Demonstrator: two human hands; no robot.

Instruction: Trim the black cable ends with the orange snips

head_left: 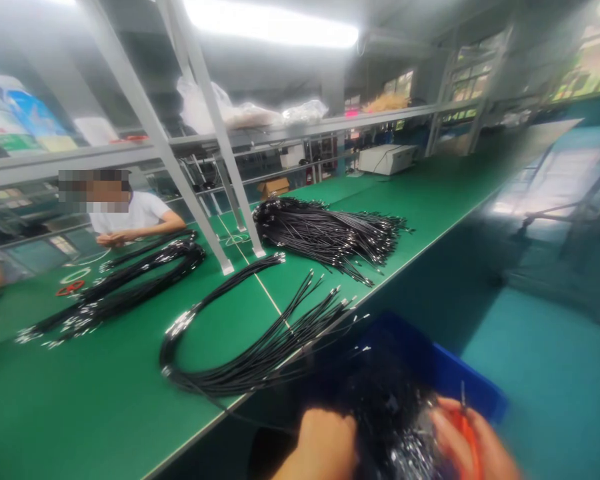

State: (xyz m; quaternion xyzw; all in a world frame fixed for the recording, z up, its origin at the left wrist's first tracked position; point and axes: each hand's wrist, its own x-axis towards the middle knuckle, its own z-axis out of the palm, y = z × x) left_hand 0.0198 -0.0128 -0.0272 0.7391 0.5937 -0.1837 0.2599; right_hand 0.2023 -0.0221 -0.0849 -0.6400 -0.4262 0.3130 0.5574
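Note:
Low in front of me, over a blue bin (470,380), my left hand (325,437) is curled closed with its back to me; what it grips is hidden. My right hand (485,437) is closed around an orange-red-handled tool (466,433) with a thin tip pointing up, its exact kind blurred. Between the hands lies a dark heap of cables with shiny metal ends (415,453). A curved bundle of black cables (230,377) lies on the green table (105,400), its loose ends hanging over the edge near the bin.
A large pile of black cables (325,233) lies farther along the table. More bundles (145,280) are at left, near a person in a white shirt (143,210). Metal posts (215,227) hold a shelf with bags (250,115). A white box (387,160) stands farther back.

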